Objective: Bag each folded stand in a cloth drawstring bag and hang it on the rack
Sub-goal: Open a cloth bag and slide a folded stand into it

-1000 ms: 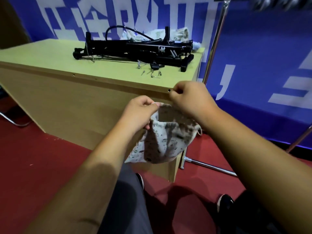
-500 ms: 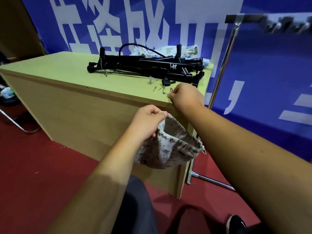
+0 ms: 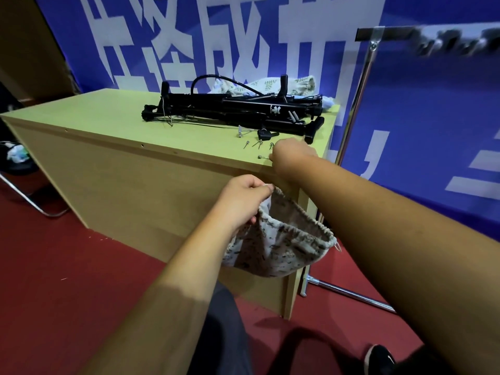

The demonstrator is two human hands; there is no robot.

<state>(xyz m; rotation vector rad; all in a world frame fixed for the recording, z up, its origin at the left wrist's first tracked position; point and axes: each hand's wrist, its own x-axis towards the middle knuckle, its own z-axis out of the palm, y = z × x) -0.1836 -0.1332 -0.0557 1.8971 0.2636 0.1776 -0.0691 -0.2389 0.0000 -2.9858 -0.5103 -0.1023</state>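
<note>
**Bag hangs from one hand as the other goes to the table**

Bag [image 3: 281, 239] hangs below the table's near right corner, in front of its front panel. Its mouth sags open, and I see nothing inside. My left hand [image 3: 243, 198] pinches the rim between thumb and curled fingers. A second ago both hands held that rim. Now my right hand [image 3: 293, 155] has let go and reached up onto the table [image 3: 108, 112], at the near edge close to the right corner. Its fingers are curled at the end of a small metal pin [image 3: 261, 156], but I cannot tell whether they have hold of it. More pins [image 3: 257, 144] lie just beyond. The stands [image 3: 243, 109] lie folded in a black heap toward the far right corner, with a second bag [image 3: 270, 83] behind them at the far edge. The rack [image 3: 358, 96] stands beside the table's right edge. My judgement is that no stand has gone into this bag yet, and the right hand has turned to the small hardware first.
</note>
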